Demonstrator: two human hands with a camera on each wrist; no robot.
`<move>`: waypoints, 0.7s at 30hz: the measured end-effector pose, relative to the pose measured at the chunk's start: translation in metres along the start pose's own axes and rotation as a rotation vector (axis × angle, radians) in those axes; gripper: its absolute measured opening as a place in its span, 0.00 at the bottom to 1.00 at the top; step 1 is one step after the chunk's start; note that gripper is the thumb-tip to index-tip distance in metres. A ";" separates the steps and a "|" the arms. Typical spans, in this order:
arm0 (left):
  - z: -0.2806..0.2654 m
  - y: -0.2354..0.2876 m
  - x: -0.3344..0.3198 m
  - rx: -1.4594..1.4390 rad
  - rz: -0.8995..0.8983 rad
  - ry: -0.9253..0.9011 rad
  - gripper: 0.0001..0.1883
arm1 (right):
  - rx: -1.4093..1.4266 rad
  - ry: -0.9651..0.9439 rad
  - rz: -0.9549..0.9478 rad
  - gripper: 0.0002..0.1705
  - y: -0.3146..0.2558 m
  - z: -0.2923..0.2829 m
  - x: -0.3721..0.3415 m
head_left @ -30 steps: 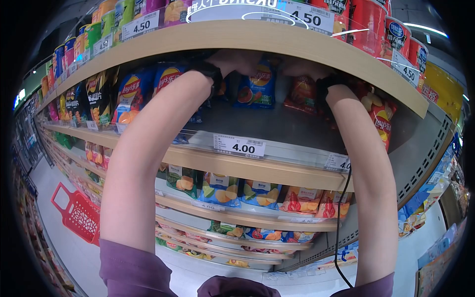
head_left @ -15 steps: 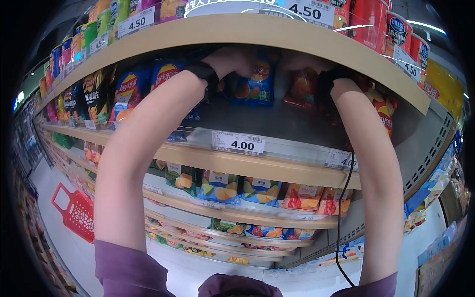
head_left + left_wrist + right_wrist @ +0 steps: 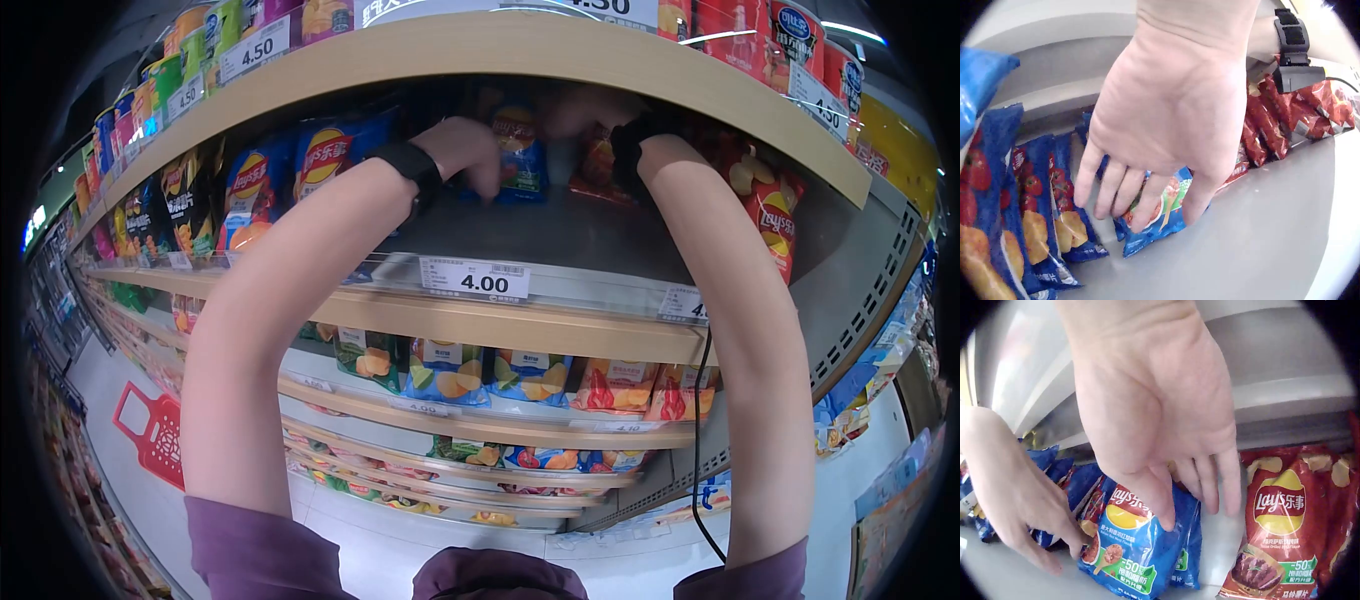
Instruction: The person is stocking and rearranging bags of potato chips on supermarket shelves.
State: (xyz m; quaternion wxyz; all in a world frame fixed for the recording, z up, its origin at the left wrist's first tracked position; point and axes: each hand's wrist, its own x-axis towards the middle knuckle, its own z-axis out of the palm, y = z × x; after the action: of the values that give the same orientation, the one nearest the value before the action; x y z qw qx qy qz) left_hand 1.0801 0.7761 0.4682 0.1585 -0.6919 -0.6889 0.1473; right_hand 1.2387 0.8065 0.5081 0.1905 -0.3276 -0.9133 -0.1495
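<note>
Two hands: left hand (image 3: 1166, 125), fingers loosely straight, nothing held; right hand (image 3: 1166, 412), fingers straight and parted, thumb across the front of a blue, pillow-shaped foil crisp bag (image 3: 1132, 547), contact unclear. That bag stands at 7 o'clock in the right wrist view, at 12 in the head view, between the hands; left fingertips at its left edge, touching or just beside, cannot tell. One more blue bag behind it, at least. Red foil crisp bags (image 3: 1275, 519): two or more, 4 o'clock in the right wrist view. Dark blue foil tomato-print bags (image 3: 1032, 219): at least four, 8 o'clock in the left wrist view. Head view: one pale wooden shelf board (image 3: 480, 50) at 12 overhangs the hands; one red perforated basket (image 3: 160, 440) at 8; right black wristband (image 3: 630, 150) partly blocks red bags.
</note>
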 end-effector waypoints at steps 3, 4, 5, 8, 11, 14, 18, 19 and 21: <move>0.008 -0.001 0.000 -0.003 0.005 -0.001 0.28 | 0.079 -0.093 0.007 0.28 -0.001 -0.005 -0.007; 0.010 -0.001 0.000 -0.012 0.014 0.003 0.29 | 0.106 -0.119 0.011 0.28 0.000 -0.007 -0.009; 0.010 -0.002 0.001 -0.021 0.010 -0.014 0.29 | 0.124 -0.142 0.014 0.28 0.000 -0.008 -0.011; 0.007 -0.002 -0.002 -0.038 0.008 -0.057 0.29 | 0.183 -0.194 0.015 0.28 0.002 -0.014 -0.017; 0.007 -0.003 -0.003 -0.043 0.018 -0.080 0.30 | 0.202 -0.226 0.012 0.28 -0.001 -0.017 -0.021; 0.008 -0.002 -0.006 -0.052 0.018 -0.079 0.30 | 0.046 -0.203 0.088 0.29 -0.010 -0.007 -0.013; 0.007 0.001 -0.002 -0.014 -0.001 -0.055 0.29 | 0.012 -0.257 0.212 0.29 -0.030 -0.012 -0.011; 0.008 0.000 0.002 -0.002 -0.005 -0.040 0.29 | 0.019 -0.283 0.243 0.29 -0.033 -0.015 -0.012; 0.008 -0.002 0.008 -0.050 0.010 -0.041 0.28 | 0.002 -0.289 0.242 0.29 -0.034 -0.016 -0.012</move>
State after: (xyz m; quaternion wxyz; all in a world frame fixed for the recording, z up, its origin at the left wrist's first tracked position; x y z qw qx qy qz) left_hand 1.0748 0.7841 0.4617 0.1261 -0.6957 -0.6921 0.1450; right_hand 1.2289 0.7688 0.5116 0.0745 -0.4529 -0.8852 -0.0758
